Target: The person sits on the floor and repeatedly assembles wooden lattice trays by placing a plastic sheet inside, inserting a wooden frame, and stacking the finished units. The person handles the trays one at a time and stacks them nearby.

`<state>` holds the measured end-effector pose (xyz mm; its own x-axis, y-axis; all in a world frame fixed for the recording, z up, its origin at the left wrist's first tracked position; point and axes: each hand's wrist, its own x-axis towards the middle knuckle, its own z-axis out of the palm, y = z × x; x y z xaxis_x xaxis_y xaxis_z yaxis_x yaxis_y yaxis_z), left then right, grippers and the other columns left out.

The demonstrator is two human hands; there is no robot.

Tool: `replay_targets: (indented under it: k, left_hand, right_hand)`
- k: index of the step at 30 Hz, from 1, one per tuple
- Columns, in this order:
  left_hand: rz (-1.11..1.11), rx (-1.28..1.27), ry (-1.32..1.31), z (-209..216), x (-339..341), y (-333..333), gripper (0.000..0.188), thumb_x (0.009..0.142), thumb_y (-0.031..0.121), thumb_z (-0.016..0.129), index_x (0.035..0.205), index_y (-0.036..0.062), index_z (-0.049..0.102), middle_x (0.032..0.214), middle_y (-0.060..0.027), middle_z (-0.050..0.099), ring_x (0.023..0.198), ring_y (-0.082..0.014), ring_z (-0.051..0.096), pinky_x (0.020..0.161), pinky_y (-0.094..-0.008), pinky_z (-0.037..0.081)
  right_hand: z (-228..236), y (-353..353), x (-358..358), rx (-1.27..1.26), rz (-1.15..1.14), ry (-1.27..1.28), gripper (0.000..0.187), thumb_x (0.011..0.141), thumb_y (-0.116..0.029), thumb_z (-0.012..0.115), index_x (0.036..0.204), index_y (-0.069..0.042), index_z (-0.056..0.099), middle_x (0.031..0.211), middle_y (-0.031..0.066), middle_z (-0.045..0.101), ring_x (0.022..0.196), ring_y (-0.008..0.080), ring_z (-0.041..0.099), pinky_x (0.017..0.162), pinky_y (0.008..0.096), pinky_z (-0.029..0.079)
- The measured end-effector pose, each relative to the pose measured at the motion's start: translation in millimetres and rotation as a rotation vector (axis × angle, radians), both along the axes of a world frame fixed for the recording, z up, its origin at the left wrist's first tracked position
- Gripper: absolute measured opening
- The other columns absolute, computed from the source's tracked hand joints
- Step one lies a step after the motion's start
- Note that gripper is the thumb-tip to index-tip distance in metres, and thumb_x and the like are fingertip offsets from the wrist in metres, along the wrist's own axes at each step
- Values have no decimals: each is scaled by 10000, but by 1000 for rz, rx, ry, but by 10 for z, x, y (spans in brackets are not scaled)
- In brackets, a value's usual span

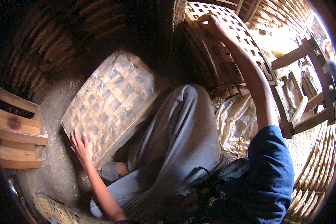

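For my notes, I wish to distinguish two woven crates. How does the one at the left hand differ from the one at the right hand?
The left crate has cloudy film over its weave; the right crate looks uncovered, with open gaps. The left crate looks dull; the right crate has some glaring strips. Both have flat, crossing strips.

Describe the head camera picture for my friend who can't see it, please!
A person has their left grip touching the lower-left edge of a framed woven panel and their right grip at a lattice panel. Between them are bent, grey-trousered legs; a slatted wooden frame shows at far left.
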<state>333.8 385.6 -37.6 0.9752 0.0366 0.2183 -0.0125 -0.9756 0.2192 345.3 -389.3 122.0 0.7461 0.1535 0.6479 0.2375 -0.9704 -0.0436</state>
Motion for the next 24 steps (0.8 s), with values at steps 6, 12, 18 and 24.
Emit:
replay_targets:
  k: [6,12,18,24]
  left_hand:
    - [-13,1,-17,-8,3,57,627,1011,532,432,1558,248,315,1619,-73,274,1500,-306,238,1170,-638,169]
    - [-28,-16,-37,-64,27,83,621,1014,520,436,1554,238,321,1613,-85,284,1491,-313,256,1164,-643,178]
    - [-51,-41,-43,-61,17,93,623,1011,515,447,1553,234,321,1618,-89,272,1487,-318,261,1161,-647,183]
    - [-37,-42,-44,-42,18,50,624,1005,519,461,1547,231,344,1613,-96,285,1490,-321,257,1161,-641,189]
  right_hand:
    - [72,209,-150,-113,-86,21,114,894,-132,692,998,-87,703,1026,123,710,941,291,660,868,393,541]
    - [91,119,-383,44,-154,165,155,923,-124,625,1047,-88,710,1030,125,710,974,304,677,887,417,541]
    - [68,254,-243,149,-160,183,229,950,-194,580,889,-37,735,865,147,699,851,290,678,798,416,528]
    - [27,227,-90,149,-293,251,193,937,-169,584,918,-59,742,869,145,707,839,296,686,782,418,541]
